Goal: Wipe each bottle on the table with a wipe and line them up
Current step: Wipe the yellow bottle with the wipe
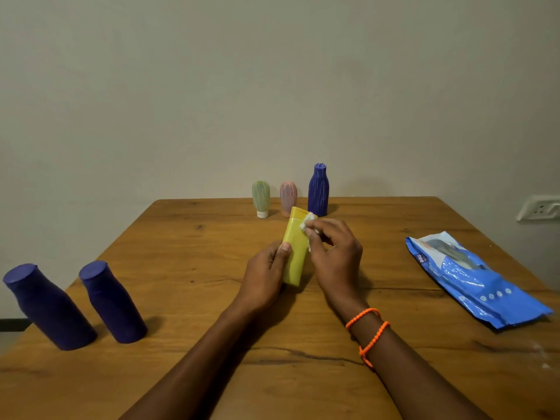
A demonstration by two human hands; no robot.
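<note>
Over the middle of the wooden table [188, 268], the left hand [266, 277] grips the yellow bottle [295, 253] low down, covering its left side. The right hand [333, 253] pinches a crumpled white wipe [307, 222] against the bottle's top, hiding its right edge.

1. Bare off-white plaster wall [272, 86], matte, directly behind the far edge of the brown wooden table [181, 268], filling the upper part of the view.
2. White rectangular plastic wall socket plate [539, 207], mounted low on the wall, beyond the table's far right corner; pin holes visible, further detail too small to make out.
3. Dark skirting strip [13, 324], at the foot of the wall, just off the table's left edge.
4. Table top: knots, dark grain cracks; pale smudges near its right edge.
</note>
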